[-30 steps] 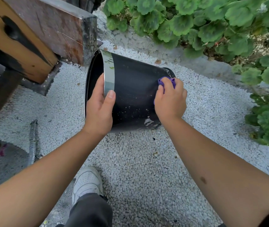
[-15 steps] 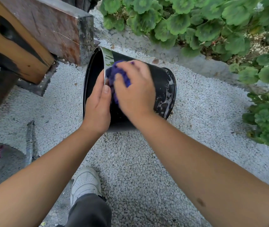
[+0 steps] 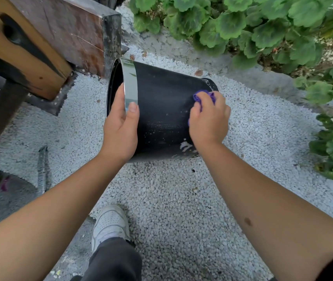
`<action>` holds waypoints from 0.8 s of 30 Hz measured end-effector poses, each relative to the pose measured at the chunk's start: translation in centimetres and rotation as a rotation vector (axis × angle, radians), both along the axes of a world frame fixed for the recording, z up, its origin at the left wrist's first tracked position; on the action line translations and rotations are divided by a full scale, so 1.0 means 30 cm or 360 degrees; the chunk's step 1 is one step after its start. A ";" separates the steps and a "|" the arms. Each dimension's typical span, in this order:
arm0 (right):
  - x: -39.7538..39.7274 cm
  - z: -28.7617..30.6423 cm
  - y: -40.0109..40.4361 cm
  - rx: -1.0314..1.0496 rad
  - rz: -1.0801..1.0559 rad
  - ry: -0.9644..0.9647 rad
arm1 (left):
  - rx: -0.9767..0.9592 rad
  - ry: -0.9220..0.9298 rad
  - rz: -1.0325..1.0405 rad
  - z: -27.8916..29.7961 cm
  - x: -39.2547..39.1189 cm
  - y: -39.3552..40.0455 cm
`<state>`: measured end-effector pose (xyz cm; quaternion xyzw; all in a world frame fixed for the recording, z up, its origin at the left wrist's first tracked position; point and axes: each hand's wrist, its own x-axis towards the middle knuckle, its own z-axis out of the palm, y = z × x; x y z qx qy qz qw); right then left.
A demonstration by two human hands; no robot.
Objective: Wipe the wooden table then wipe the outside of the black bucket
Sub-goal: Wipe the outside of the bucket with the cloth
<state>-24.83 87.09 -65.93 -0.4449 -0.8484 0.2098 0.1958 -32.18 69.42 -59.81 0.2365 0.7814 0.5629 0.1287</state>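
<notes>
The black bucket (image 3: 161, 106) lies tilted on its side on white gravel, its chrome-rimmed mouth facing left. My left hand (image 3: 121, 126) grips that rim, thumb on the outside and fingers hooked inside. My right hand (image 3: 209, 120) holds a bunched purple cloth (image 3: 204, 97) and presses it against the bucket's outer wall near the base. White smears show low on the wall by my right wrist. The wooden table (image 3: 19, 47) juts in at the upper left, with only an edge and a leg visible.
White gravel (image 3: 181, 199) covers the ground. Green leafy plants (image 3: 262, 27) line the top and right side. A dark wooden block (image 3: 76, 31) stands behind the bucket. My white shoe (image 3: 110, 222) is below, and a grey metal rod (image 3: 42, 169) lies at left.
My right hand has swept the purple cloth from the bucket's rim end, beside my left hand, back to the right toward the base. My left hand stays on the rim.
</notes>
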 end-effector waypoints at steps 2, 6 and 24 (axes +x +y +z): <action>0.020 -0.017 0.021 -0.0011 -0.0033 -0.0020 | 0.0035 -0.0022 -0.0067 0.006 -0.002 0.001; 0.023 -0.015 0.031 -0.0017 -0.0031 -0.0009 | 0.0150 -0.0356 -0.0021 -0.008 -0.017 -0.050; -0.113 0.282 -0.040 -0.1052 0.0310 0.0876 | 0.0062 -0.0456 -0.0245 0.065 -0.087 -0.007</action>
